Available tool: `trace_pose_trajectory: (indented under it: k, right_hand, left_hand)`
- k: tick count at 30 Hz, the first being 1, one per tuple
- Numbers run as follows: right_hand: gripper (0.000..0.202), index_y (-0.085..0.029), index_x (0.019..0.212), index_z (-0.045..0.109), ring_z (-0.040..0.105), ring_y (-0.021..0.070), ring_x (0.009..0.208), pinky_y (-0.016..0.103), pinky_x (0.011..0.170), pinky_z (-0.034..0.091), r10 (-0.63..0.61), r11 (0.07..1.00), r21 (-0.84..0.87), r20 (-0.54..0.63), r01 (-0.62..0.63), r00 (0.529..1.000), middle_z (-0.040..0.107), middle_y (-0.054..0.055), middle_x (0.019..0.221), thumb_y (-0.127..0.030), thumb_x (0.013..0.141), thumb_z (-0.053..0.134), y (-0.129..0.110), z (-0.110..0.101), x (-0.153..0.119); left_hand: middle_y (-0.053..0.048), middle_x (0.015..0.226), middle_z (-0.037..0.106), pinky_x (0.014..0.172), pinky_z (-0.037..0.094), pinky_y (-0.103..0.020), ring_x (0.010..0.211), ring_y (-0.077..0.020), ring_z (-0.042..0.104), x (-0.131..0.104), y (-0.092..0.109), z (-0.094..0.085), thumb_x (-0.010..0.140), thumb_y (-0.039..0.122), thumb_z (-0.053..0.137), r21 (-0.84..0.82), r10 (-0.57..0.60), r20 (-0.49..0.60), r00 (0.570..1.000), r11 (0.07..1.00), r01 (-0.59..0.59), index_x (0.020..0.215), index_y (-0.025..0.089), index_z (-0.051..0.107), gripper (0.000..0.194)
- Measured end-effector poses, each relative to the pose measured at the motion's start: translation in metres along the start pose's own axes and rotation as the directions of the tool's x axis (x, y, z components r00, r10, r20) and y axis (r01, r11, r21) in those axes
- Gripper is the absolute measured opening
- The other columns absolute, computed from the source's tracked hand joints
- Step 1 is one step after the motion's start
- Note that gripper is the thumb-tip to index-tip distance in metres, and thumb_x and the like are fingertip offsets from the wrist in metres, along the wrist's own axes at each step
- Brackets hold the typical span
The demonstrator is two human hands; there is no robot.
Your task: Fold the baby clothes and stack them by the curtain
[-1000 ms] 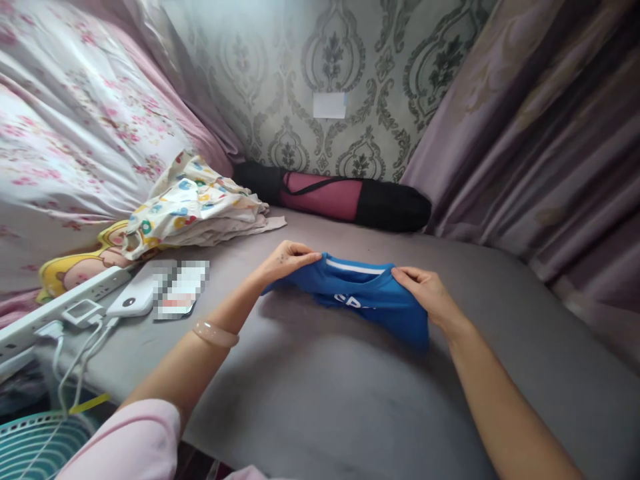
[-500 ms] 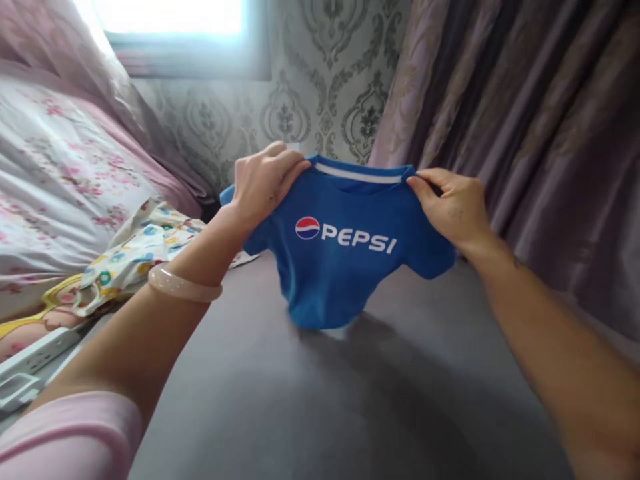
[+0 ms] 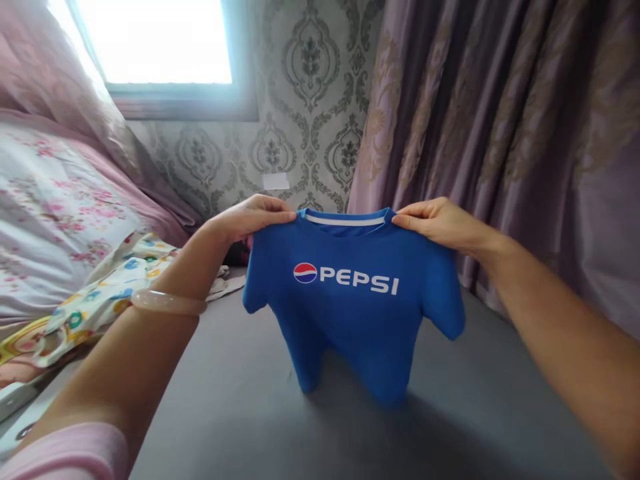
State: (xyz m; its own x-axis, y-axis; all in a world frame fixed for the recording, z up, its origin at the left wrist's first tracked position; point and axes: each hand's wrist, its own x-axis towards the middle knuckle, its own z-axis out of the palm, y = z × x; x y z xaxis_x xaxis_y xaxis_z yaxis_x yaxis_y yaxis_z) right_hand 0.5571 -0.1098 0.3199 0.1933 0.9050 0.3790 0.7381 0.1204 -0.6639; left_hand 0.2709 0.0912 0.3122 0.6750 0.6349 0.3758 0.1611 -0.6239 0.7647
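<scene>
The left hand (image 3: pixel 253 219) is pinching a blue T-shirt (image 3: pixel 350 313) between thumb and fingers at one shoulder, just beside the collar (image 3: pixel 345 220). The right hand (image 3: pixel 440 220) is matching this grip at the other shoulder, so the neckline is stretching between the two. The shirt is hanging upright over a grey surface (image 3: pixel 225 373), its printed front (image 3: pixel 345 280) facing the wearer of the camera. Whether the hem (image 3: pixel 393 397) is touching the surface, one cannot tell.

By the look of it, the top half is already opening out fully: both short sleeves are dangling free and the lettering is reading clearly. Lower down, the cloth is bowing inward between two drooping corners, so that part is seemingly not yet hanging flat.

Further out, a bangle (image 3: pixel 167 302) is circling the left forearm, which is partly covering a patterned cloth (image 3: pixel 100 293). A yellow-edged cushion (image 3: pixel 25 343) is lying beside that cloth, near floral bedding (image 3: pixel 55 207). The shirt is blocking the view of the surface behind it. Purple curtains (image 3: pixel 475 100) are hanging beyond the right arm, and a window (image 3: pixel 160 47) is glaring above.
</scene>
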Motion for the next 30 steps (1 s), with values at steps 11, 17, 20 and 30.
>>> trace_pose_trajectory:
  k: [11,17,20,30]
  right_hand:
    - [0.042,-0.023,0.087,0.077,0.069,0.0198,0.076,0.031,0.069,0.056,-0.014,0.983,0.177,0.347,-0.051,0.938,0.075,0.004,0.081,-0.059,0.066,0.073,0.015,0.003,-0.007]
    - [0.042,-0.022,0.086,0.077,0.07,0.0215,0.082,0.035,0.08,0.056,-0.085,0.952,0.307,0.189,0.024,0.978,0.076,0.004,0.086,-0.058,0.063,0.078,0.015,0.002,0.019]
    - [0.042,-0.023,0.082,0.077,0.069,0.0216,0.08,0.035,0.078,0.055,-0.093,0.955,0.29,0.095,0.062,0.991,0.075,0.003,0.082,-0.059,0.061,0.078,0.015,0.0,0.03]
    - [0.039,-0.024,0.081,0.077,0.066,0.0199,0.072,0.031,0.066,0.053,-0.09,0.967,0.245,0.071,0.07,0.993,0.073,0.002,0.072,-0.057,0.061,0.079,0.017,0.005,0.041]
  left_hand:
    - [-0.006,0.061,0.066,0.056,0.052,-0.029,0.062,-0.0192,0.063,-0.01,0.001,-0.003,0.058,0.049,0.083,-0.102,0.099,0.151,0.984,0.991,-0.084,0.065,0.016,0.071,0.035]
    - [-0.003,0.073,0.071,0.069,0.052,-0.028,0.075,-0.0178,0.065,0.013,0.005,0.006,0.062,0.052,0.079,-0.089,0.158,-0.23,0.96,0.979,-0.183,0.077,0.018,0.075,0.037]
    - [-0.003,0.073,0.071,0.068,0.052,-0.027,0.075,-0.0181,0.065,0.019,0.007,0.007,0.06,0.05,0.081,-0.114,0.121,-0.29,0.949,0.98,-0.16,0.079,0.019,0.074,0.037]
    - [-0.004,0.072,0.071,0.068,0.054,-0.028,0.073,-0.0194,0.066,0.019,-0.008,0.004,0.056,0.047,0.083,-0.151,0.114,-0.251,0.961,0.976,-0.155,0.077,0.016,0.074,0.038]
